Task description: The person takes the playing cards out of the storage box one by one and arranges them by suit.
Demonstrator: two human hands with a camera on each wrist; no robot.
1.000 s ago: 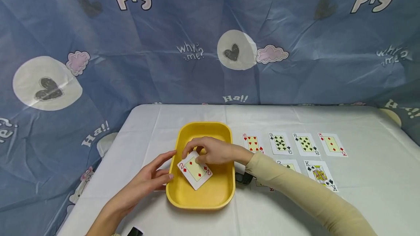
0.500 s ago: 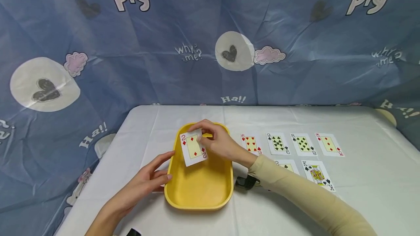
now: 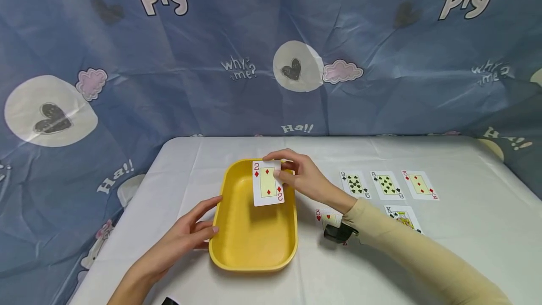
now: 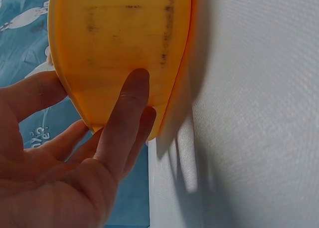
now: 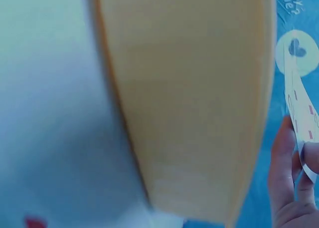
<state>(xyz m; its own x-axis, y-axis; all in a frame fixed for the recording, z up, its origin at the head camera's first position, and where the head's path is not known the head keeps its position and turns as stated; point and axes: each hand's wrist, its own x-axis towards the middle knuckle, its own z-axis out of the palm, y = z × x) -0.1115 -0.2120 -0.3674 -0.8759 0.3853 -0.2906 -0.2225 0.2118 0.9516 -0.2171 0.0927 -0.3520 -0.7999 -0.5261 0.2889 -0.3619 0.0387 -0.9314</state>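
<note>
My right hand (image 3: pixel 306 175) pinches a playing card (image 3: pixel 267 185), the two of diamonds, face up between thumb and fingers. It hangs over the right half of a yellow tray (image 3: pixel 250 253), toward the tray's far end. The right wrist view catches the card (image 5: pixel 300 103) nearly edge-on, high beside the tray's wall. At the tray's left side my left hand (image 3: pixel 184 234) touches the rim and outer wall with loosely extended fingers. The left wrist view shows those fingertips (image 4: pixel 137 81) against the yellow wall (image 4: pixel 119 33). Inside the tray only bare yellow floor shows.
Face-up cards lie on the white-covered table (image 3: pixel 457 248) to the right: a nine of clubs (image 3: pixel 354 185), an eight of spades (image 3: pixel 387 185), a three of diamonds (image 3: pixel 420 185) and a king of spades (image 3: pixel 404 219). A red heart card (image 3: pixel 327 216) is partly hidden. A patterned blue curtain (image 3: pixel 190 84) hangs behind.
My right hand has lifted the two of diamonds from the tray's left part and carried it up and right. The left hand stays at the tray's side.
</note>
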